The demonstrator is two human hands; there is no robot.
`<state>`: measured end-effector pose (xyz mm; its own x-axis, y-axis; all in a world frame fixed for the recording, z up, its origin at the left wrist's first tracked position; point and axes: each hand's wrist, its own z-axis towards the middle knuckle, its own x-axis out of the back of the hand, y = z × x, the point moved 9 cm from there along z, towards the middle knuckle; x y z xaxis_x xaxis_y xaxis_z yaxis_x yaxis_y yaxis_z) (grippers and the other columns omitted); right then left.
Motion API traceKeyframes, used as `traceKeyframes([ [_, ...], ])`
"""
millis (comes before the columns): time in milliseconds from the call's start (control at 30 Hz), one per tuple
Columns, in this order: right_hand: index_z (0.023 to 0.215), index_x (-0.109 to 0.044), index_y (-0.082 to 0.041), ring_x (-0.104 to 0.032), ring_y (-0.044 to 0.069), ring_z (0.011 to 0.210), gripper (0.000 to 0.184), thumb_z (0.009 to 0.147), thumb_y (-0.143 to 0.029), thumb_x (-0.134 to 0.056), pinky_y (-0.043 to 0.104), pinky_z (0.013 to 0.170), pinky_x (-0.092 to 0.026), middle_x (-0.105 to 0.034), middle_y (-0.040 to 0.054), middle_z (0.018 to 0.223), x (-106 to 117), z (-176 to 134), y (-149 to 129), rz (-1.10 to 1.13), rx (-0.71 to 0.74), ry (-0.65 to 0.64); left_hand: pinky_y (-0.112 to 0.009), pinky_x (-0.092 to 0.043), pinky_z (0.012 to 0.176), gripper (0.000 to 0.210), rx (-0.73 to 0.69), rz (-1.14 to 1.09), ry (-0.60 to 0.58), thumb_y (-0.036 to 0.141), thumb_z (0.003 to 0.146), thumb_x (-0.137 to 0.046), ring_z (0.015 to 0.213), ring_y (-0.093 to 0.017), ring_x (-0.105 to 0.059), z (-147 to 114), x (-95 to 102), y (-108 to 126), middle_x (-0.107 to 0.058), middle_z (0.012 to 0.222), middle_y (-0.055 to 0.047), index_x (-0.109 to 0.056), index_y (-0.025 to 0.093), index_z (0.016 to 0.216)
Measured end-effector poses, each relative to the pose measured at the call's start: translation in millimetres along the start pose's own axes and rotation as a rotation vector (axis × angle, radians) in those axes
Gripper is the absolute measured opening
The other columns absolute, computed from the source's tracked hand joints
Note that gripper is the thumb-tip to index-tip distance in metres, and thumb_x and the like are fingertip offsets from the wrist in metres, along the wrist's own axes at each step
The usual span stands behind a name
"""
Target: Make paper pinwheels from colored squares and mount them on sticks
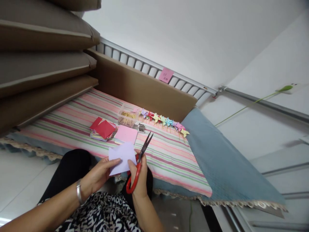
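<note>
A square of lavender paper (125, 154) is held up over my lap, at the near edge of the bed. My left hand (103, 170) grips its left side, thumb on top. My right hand (140, 175) pinches the paper's right edge with the thumb and also has red-handled scissors (137, 172), their dark blades pointing up and away from the paper. Just beyond lies a stack of pink paper squares (126, 133). Left of it is a pile of folded red paper (103, 128) on other coloured sheets.
A clear plastic box (127, 120) holds several thin sticks, with a small metal object (141, 128) beside it. Several paper pinwheels (164, 121) line the cloth's far side. Large brown padded boards (48, 67) rise at the left; a cardboard panel (145, 90) stands behind.
</note>
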<state>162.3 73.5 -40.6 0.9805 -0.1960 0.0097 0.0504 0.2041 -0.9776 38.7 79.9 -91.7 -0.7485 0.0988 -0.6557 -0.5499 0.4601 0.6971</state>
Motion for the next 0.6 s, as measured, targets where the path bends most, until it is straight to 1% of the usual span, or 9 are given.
traceKeyframes([
  [67,0.113,-0.051,-0.019,-0.06,0.018,0.096,0.036,0.078,-0.018,-0.056,0.029,0.088,-0.046,-0.063,0.0049,0.104,-4,-3,2,-0.031,0.007,-0.02,-0.032,-0.051,0.086,0.037,-0.05,0.029,0.042,0.025,0.066,-0.079,0.087,-0.024,-0.069,2,2.1,4,-0.076,0.097,-0.01,-0.071,0.014,0.101],
  [167,0.118,-0.051,-0.019,-0.061,0.017,0.089,0.041,0.077,-0.019,-0.058,0.029,0.084,-0.047,-0.063,0.0035,0.097,-6,-7,10,-0.095,-0.03,-0.096,-0.034,-0.052,0.081,0.043,-0.101,0.104,0.138,0.024,0.062,-0.08,0.079,-0.024,-0.069,3,14.5,18,-0.076,0.091,-0.01,-0.07,0.011,0.102],
  [267,0.127,-0.047,-0.019,-0.06,0.015,0.075,0.048,0.081,-0.027,-0.059,0.028,0.073,-0.049,-0.064,0.0023,0.089,2,-17,20,-0.145,-0.123,-0.204,-0.034,-0.053,0.075,0.043,-0.123,0.19,0.228,0.026,0.059,-0.081,0.071,-0.023,-0.068,0,31.4,33,-0.076,0.082,-0.009,-0.07,0.01,0.097],
  [333,0.128,-0.048,-0.02,-0.058,0.014,0.066,0.05,0.082,-0.034,-0.06,0.027,0.066,-0.049,-0.064,0.002,0.083,10,-27,27,-0.181,-0.2,-0.28,-0.032,-0.052,0.069,0.039,-0.121,0.259,0.267,0.027,0.057,-0.081,0.067,-0.023,-0.067,-2,40.7,41,-0.076,0.077,-0.009,-0.071,0.009,0.09],
  [433,0.123,-0.057,-0.02,-0.054,0.012,0.055,0.05,0.08,-0.043,-0.063,0.024,0.056,-0.046,-0.061,0.0,0.072,22,-46,36,-0.248,-0.328,-0.382,-0.03,-0.051,0.063,0.037,-0.119,0.338,0.298,0.028,0.055,-0.082,0.064,-0.022,-0.066,-4,47.9,49,-0.075,0.076,-0.009,-0.072,0.008,0.085],
  [500,0.119,-0.062,-0.02,-0.05,0.01,0.048,0.047,0.079,-0.045,-0.063,0.022,0.049,-0.041,-0.057,-0.0018,0.066,27,-57,40,-0.321,-0.398,-0.451,-0.031,-0.051,0.065,0.039,-0.123,0.354,0.294,0.028,0.054,-0.082,0.067,-0.023,-0.066,-4,47.5,52,-0.075,0.076,-0.01,-0.072,0.008,0.085],
  [533,0.117,-0.064,-0.02,-0.047,0.01,0.046,0.045,0.079,-0.044,-0.063,0.022,0.047,-0.039,-0.055,-0.0027,0.063,28,-61,40,-0.367,-0.412,-0.483,-0.031,-0.051,0.066,0.04,-0.118,0.358,0.289,0.029,0.053,-0.083,0.068,-0.024,-0.067,-4,46.6,53,-0.075,0.076,-0.01,-0.072,0.008,0.086],
  [600,0.112,-0.067,-0.019,-0.044,0.009,0.045,0.038,0.079,-0.039,-0.064,0.021,0.046,-0.035,-0.051,-0.0044,0.057,28,-65,35,-0.462,-0.396,-0.531,-0.031,-0.051,0.067,0.041,-0.106,0.362,0.271,0.028,0.053,-0.083,0.071,-0.025,-0.067,-4,44.4,53,-0.075,0.077,-0.01,-0.072,0.008,0.087],
])
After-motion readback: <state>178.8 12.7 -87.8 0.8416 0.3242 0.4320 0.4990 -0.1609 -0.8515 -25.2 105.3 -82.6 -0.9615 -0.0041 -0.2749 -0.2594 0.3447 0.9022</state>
